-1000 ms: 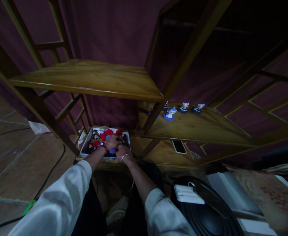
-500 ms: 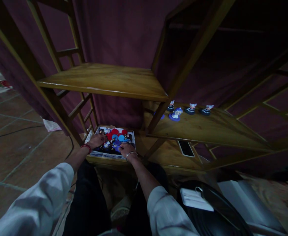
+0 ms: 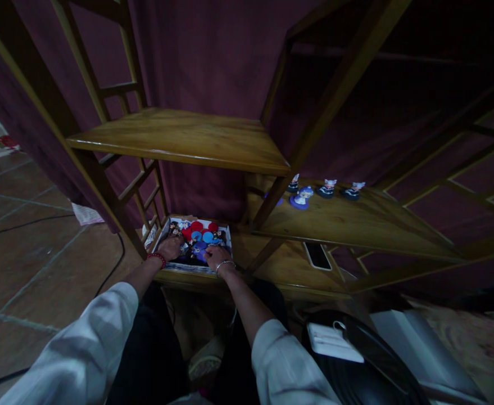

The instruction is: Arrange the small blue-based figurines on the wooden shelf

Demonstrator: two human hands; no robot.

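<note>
A shallow white-rimmed box [image 3: 230,236] on the low shelf is packed with small figurines [image 3: 199,250], several with red, blue or purple round bases. My left hand [image 3: 171,247], with a red bead bracelet, reaches over the box's left side; its fingertips are lost among dark figurines. My right hand [image 3: 216,256], with a silver bangle, is at the right front of the box. Its fingers are curled in at the edge of a purple-based figurine, and what they grip is too small and dark to make out.
On the right-hand shelf stand several figurines, among them a purple-haired one [image 3: 301,198]. A phone [image 3: 317,256] lies on the lower shelf. A wooden shelf board [image 3: 179,138] and a slanting post [image 3: 267,202] are close by. A white object [image 3: 334,342] rests on a black seat [image 3: 381,360].
My left hand has shifted slightly right and down, further over the box's figurines. My right hand stays at nearly the same spot.
</note>
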